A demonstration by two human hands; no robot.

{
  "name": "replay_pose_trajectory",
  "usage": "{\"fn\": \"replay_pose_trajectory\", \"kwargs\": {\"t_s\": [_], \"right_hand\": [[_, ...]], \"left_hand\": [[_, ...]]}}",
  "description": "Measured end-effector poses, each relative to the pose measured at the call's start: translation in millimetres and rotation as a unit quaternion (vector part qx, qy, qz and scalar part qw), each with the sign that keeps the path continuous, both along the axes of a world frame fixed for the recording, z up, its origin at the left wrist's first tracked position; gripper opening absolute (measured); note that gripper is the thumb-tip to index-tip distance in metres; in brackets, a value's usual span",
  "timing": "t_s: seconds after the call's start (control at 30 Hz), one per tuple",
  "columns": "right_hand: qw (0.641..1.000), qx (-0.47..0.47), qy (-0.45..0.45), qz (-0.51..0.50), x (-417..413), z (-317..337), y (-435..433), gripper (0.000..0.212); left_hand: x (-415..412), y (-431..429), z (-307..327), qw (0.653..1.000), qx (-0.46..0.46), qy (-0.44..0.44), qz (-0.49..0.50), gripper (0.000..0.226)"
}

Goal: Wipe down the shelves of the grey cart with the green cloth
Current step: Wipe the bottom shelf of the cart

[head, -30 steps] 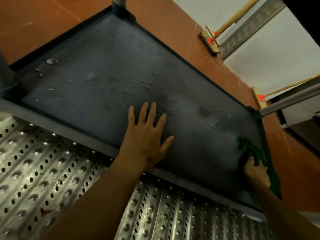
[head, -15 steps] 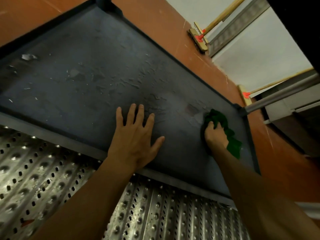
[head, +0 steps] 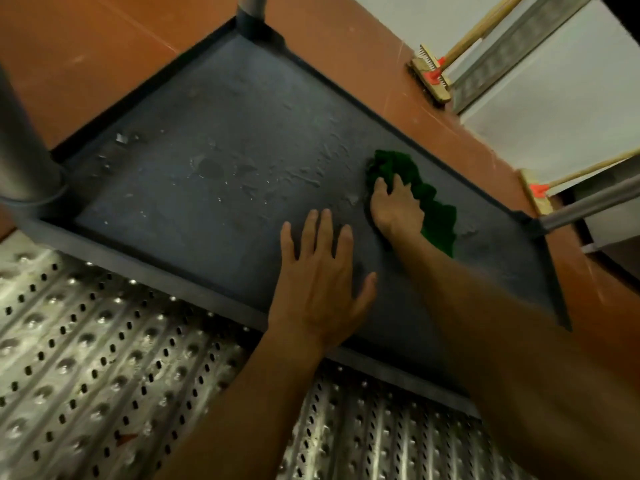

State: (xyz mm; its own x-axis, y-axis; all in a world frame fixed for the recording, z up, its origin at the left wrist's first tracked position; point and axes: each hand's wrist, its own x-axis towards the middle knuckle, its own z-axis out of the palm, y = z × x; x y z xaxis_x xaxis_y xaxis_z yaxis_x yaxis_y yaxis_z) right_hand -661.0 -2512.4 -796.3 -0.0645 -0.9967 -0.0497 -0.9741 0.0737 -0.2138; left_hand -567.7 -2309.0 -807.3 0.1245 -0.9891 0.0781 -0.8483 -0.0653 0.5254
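The grey cart shelf point(head: 214, 209) is a dark, flat tray with a raised rim, seen from above, with pale flecks and wet smears across its middle. My right hand point(head: 394, 206) presses the crumpled green cloth point(head: 433, 209) onto the shelf near its far right side. The cloth spreads out beyond my fingers and to the right of my hand. My left hand point(head: 322, 285) lies flat on the shelf near the front rim, fingers spread, holding nothing.
Grey cart posts rise at the far corner point(head: 251, 8), the left point(head: 20, 157) and the right point(head: 588, 202). A perforated metal plate point(head: 104, 375) lies below the front rim. Two wooden brooms point(head: 433, 76) point(head: 540, 194) lean by the white wall on the orange floor.
My right hand has swept the green cloth from the shelf's near right corner up and leftward toward the middle. My left hand has stayed flat on the shelf.
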Motion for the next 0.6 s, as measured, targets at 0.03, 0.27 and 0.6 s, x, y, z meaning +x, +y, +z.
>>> {"fn": "replay_pose_trajectory", "kwargs": {"t_s": [0.03,0.27,0.6], "right_hand": [[1.0,-0.002,-0.008,0.016,15,-1,-2,0.065],[0.995,-0.003,-0.027,0.092,96,-11,-19,0.065],[0.968,0.001,-0.049,0.245,202,-8,21,0.061]], "left_hand": [[0,1,2,1.0,-0.018,0.021,0.006,0.075],[92,6,17,0.981,-0.153,0.058,0.1,0.056],[132,34,11,0.969,-0.203,0.047,0.133,0.047]]}}
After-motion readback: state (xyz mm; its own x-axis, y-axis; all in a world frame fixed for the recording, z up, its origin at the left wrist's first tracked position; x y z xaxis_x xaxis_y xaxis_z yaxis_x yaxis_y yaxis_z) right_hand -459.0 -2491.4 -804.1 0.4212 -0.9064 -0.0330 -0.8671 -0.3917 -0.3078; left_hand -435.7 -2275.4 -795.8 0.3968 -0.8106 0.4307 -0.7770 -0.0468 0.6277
